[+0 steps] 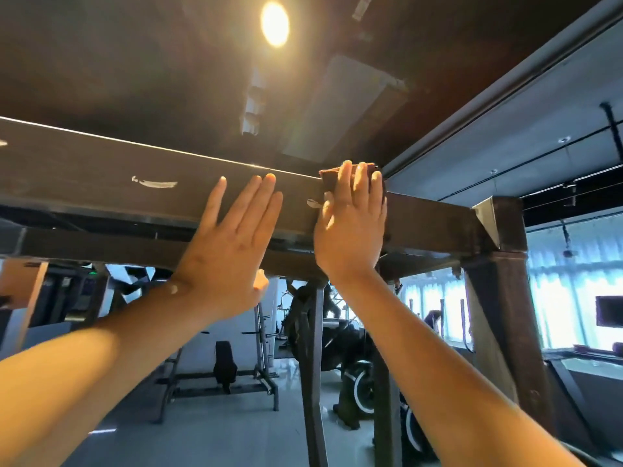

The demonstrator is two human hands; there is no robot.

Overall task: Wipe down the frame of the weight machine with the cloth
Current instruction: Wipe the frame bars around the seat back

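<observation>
- Head view: your left hand lies flat against the front face of the frame's top beam. Its fingers are straight and slightly spread, and they hold nothing.
- Your right hand is just beside the left, further along the beam towards the post. Its fingers are straight and close together, and they press the cloth against the beam.
- The cloth is brown. It lies between your right palm and the beam face, and its upper edge shows above your fingertips at the beam's top edge. The rest is hidden behind the hand.
- White scuffs mark the beam face to the left of your left hand.
- A round lamp is lit on the dark ceiling above the beam.
- Below the beam, a bench stands on the floor, well apart from your hands.
</observation>
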